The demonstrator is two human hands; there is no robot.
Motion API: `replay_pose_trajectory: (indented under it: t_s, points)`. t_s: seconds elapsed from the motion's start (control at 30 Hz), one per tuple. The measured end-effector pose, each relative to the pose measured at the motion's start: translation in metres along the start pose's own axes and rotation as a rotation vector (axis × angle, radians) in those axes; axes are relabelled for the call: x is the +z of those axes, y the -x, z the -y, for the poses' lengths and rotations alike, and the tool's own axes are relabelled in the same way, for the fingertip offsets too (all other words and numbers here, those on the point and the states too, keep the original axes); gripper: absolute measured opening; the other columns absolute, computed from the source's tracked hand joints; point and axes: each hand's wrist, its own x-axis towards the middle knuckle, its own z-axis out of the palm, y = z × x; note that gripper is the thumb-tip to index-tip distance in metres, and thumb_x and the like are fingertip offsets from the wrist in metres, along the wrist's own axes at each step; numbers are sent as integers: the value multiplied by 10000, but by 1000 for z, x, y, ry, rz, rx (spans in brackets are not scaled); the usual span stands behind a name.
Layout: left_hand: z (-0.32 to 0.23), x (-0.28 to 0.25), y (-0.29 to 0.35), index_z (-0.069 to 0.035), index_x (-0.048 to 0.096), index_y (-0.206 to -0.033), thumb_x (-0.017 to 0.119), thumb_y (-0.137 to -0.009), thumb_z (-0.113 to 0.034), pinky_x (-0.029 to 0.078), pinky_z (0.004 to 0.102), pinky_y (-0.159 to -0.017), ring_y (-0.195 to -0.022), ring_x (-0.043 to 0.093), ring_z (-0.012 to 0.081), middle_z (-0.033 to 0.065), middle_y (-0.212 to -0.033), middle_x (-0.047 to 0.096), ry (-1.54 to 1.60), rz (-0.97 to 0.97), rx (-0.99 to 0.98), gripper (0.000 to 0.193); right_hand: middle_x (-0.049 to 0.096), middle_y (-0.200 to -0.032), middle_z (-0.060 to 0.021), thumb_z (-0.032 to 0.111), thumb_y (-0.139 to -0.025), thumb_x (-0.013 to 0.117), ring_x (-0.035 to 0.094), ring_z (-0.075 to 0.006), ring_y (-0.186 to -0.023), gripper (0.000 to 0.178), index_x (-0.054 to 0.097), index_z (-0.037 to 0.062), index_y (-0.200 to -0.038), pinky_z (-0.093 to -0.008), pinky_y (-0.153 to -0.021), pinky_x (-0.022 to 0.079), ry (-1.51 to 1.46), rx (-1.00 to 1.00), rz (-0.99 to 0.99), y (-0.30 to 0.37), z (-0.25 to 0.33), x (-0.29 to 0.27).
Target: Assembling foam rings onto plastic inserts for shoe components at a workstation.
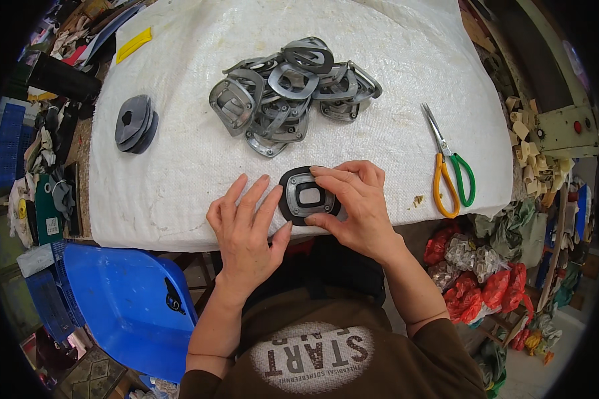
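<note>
Frame [304, 179], one: grey metal, lying on a black pad [283, 197] near the front edge of the white cloth [180, 179], between the hands.
Right hand [359, 203]: half closed, thumb and fingertips gripping the piece's right side.
Left hand [247, 229]: open and holding nothing, fingers spread, forefinger at the pad's left edge (touching or just beside, hard to tell).
Risks, as judged: frame skewing on pad, from lopsided pressure by the right hand; piece dropping off the edge, from a push toward the body; pile [293, 83] of frames slipping, being loosely heaped.
Tub [123, 292]: blue, lower left, mostly bare inside; one black item [173, 296], apparently against its inner wall.
Red bags [462, 299] and clear bags [460, 253]: lower right, bulging, contents unclear
</note>
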Motion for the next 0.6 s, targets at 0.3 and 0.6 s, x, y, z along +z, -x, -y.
replay_pose_trajectory:
  t_s: [0.3, 0.6]
  points:
    - [1, 1, 1, -68, 594, -1077, 687, -647, -182, 270, 433, -924, -1181, 404, 285, 88, -1201, 508, 3, -36, 3, 454, 590, -1143, 2, 207, -548, 791, 500, -234, -963, 569, 560, 100, -1057, -365, -879, 311, 0, 10, 5, 0, 1, -1]
    - [0, 0, 1, -70, 613, -1042, 701, -626, -172, 281, 430, -923, -1175, 412, 281, 80, -1189, 517, -9, -44, -1, 437, 594, -1131, -26, 188, -580, 794, 500, -245, -972, 564, 533, 94, -1070, -357, -901, 318, -220, 42, -3, 2, -4, -7]
